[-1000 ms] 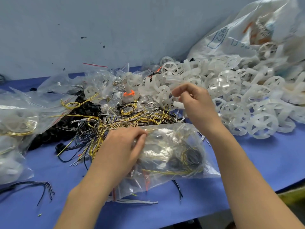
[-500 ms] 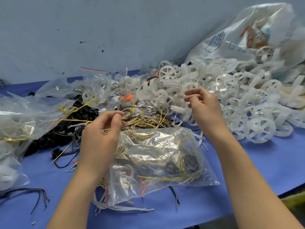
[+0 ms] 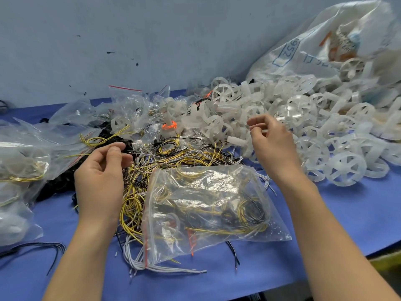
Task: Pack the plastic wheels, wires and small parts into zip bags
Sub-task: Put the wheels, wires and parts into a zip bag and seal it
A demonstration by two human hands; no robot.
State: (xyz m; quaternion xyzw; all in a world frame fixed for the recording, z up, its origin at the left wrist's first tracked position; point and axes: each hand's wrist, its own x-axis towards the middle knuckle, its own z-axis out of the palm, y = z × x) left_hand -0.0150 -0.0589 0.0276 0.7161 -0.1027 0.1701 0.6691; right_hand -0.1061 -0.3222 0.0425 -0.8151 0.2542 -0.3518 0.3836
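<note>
There, the left hand (image 3: 102,177) had come off the zip bag (image 3: 208,205) — loosely curled, empty, over the wires (image 3: 173,157). The right hand (image 3: 274,146) hovered by the wheels (image 3: 345,168), fingertips together — pinching what, I couldn't tell. The bag lay between them.

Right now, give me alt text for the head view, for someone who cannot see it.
Two hands hover over a blue table, the left hand above tangled yellow, black and grey wires, the right hand beside a heap of white plastic wheels. Between the forearms lies a clear zip bag with wires inside; whether either grips anything is unclear.
</note>
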